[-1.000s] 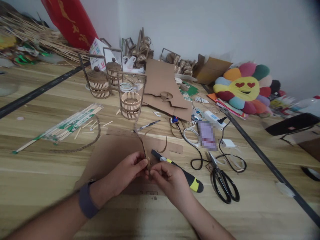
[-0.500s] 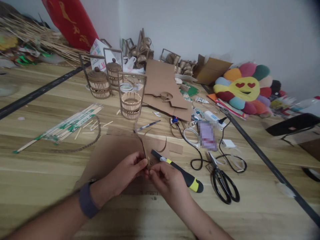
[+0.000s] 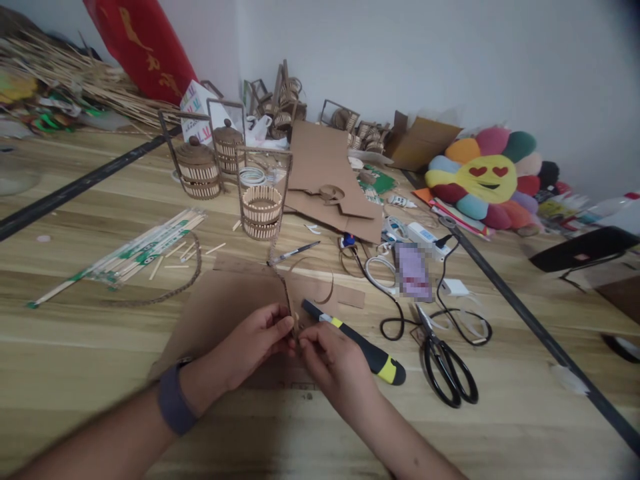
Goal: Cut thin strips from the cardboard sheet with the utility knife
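Note:
My left hand (image 3: 263, 340) pinches a narrow cardboard strip (image 3: 287, 288) between thumb and fingers. My right hand (image 3: 333, 357) is closed at the near end of the same strip, its fingertips almost touching the left ones. The strip runs away from me toward a small stick basket (image 3: 261, 208) with a tall square handle. Under both hands lies a brown cardboard sheet (image 3: 215, 307). A black and yellow utility knife (image 3: 363, 347) rests just right of my right hand. The strip's end between my fingers is hidden.
Black-handled scissors (image 3: 445, 363) lie to the right, near a phone (image 3: 414, 272) and looped cables. A pen (image 3: 297, 251) lies beyond the sheet. Packaged sticks (image 3: 145, 250) are at left. Two lidded baskets (image 3: 199, 170) stand behind, and a flower cushion (image 3: 485, 175) sits at back right.
My fingers have shifted only slightly at the strip's end, both hands keeping their pinch. The whole view has moved a little; the other things lie as before.

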{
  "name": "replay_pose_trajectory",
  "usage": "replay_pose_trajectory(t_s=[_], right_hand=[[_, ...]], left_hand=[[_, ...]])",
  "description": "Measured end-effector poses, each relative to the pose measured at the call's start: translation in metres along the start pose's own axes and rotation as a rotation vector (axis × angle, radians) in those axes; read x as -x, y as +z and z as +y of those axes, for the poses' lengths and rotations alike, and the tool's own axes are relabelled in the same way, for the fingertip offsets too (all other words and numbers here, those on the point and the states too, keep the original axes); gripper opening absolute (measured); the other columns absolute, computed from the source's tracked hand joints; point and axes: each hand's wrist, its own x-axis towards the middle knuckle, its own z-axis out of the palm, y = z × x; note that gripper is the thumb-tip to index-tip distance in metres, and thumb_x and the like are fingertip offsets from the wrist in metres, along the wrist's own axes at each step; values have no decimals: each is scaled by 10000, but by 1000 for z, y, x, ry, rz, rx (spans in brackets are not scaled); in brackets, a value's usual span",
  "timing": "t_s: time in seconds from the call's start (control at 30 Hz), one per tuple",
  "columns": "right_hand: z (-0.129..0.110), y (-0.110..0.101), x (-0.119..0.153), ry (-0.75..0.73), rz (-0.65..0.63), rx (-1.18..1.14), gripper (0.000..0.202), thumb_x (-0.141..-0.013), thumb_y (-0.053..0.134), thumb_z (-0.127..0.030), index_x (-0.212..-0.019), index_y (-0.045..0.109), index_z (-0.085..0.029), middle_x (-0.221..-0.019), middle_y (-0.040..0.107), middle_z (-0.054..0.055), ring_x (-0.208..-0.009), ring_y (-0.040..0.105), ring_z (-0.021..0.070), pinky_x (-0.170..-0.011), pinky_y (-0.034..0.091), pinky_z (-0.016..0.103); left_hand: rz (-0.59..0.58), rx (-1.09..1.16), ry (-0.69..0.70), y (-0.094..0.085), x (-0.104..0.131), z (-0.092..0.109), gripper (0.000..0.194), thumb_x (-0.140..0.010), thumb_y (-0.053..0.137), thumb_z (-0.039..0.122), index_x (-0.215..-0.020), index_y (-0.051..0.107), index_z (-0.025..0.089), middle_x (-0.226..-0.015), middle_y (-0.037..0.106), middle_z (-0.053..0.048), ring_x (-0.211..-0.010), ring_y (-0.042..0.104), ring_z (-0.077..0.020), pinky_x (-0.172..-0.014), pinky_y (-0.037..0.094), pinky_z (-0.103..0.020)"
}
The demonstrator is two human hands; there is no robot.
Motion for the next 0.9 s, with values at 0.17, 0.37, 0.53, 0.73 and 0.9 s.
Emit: replay_pose_trajectory(t_s=[0.17,0.37,0.53,0.73,0.9], right_hand=[[1,-2,1,-2,-30,-23,183,-913,464,-142,-795,588,-207,-756,639,28,-686,605,148,-605,452,222],[2,-5,1,-129,-5,-10,159,-916,475,-126,-861,606,-196,-792,646,36,-707,611,147,-641,472,230],[2,-3,2,-152,16,4,149,-899,493,-119,-888,622,-193,-800,660,41,-696,623,146,-611,482,227],[5,0,3,-181,58,42,156,-914,487,-134,-882,624,-201,-773,668,34,-684,632,145,-618,492,228],[5,-2,2,-170,31,40,170,-924,479,-133,-854,619,-202,-765,657,27,-681,629,139,-617,488,220]], left_hand=[[-14,4,-11,0,1,0,426,-695,819,485,-829,610,139,-748,578,15,-641,500,-99,-613,432,-236],[-7,21,-14,-1,1,-1,439,-695,826,475,-866,612,132,-764,588,9,-660,519,-102,-603,437,-228],[-12,39,-4,-1,0,-2,428,-697,827,473,-832,596,139,-739,578,20,-638,516,-94,-607,440,-230],[-11,27,-7,-1,1,-3,430,-696,825,479,-820,585,144,-737,572,27,-636,515,-93,-601,435,-230],[-5,23,-12,-2,0,-2,433,-695,825,483,-816,588,141,-734,576,28,-637,515,-95,-609,438,-237]])
